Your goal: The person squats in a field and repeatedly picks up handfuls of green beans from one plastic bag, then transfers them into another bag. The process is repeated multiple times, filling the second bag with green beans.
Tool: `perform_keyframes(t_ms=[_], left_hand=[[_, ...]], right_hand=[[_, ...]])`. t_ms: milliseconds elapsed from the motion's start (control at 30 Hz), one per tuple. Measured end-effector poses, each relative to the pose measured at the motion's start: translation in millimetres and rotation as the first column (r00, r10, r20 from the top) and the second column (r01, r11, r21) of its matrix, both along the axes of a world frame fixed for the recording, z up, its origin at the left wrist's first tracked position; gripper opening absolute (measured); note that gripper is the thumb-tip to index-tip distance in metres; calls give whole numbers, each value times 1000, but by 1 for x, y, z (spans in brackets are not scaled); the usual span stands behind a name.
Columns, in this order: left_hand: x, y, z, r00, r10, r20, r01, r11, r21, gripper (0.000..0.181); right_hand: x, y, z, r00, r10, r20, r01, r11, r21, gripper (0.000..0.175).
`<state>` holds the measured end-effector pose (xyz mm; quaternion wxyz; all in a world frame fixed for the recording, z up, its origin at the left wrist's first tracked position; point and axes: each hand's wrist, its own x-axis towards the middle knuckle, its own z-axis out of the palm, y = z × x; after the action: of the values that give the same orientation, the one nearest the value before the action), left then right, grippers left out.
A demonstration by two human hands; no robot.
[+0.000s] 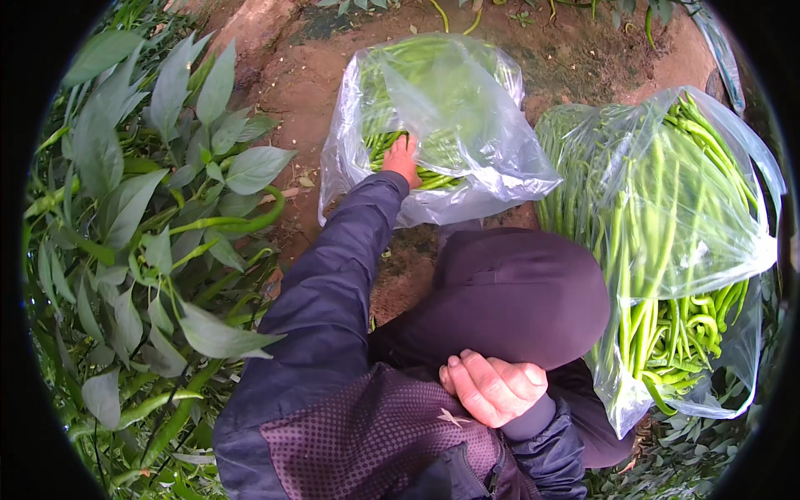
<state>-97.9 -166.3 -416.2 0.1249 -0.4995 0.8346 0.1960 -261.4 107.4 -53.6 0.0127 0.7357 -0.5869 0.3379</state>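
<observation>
A clear plastic bag (pixel 500 187) full of long green chili peppers (pixel 440 181) stands on the soil before me. My left hand (pixel 403 161) reaches to the bag's mouth and rests on the peppers, its fingers slightly apart; some plastic lies beside and partly over the peppers there. Close to my body, above my bent knee, my right hand (pixel 497 387) is curled with its fingers folded in, and nothing shows in it. A second, larger clear bag (pixel 675 250) of long green peppers leans at my right, its lower opening showing several curled peppers (pixel 684 350).
Leafy pepper plants (pixel 144 206) with hanging green peppers (pixel 250 219) crowd the left side. Bare brown soil (pixel 294 106) runs between the rows. More foliage (pixel 687 456) lies at lower right, and a few peppers (pixel 650 28) hang at the top edge.
</observation>
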Motion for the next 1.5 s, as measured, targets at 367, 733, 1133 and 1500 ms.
perform_keyframes(t_ms=[367,733,1133,1500], left_hand=[[23,-2,-12,979,-205,11,205,971,-119,110],[6,-32,19,799,-499,-335,402,858,-320,66],[-12,-9,147,971,-236,-27,219,932,-288,58],[71,69,212,925,349,-151,-373,909,-185,85]], right_hand=[[4,-6,-2,1000,13,-23,-13,1000,-5,8],[13,-6,-6,1000,19,5,-18,998,-61,6],[12,-12,-1,999,-27,26,27,999,-16,12],[14,-14,-8,995,13,102,-3,995,-101,25]])
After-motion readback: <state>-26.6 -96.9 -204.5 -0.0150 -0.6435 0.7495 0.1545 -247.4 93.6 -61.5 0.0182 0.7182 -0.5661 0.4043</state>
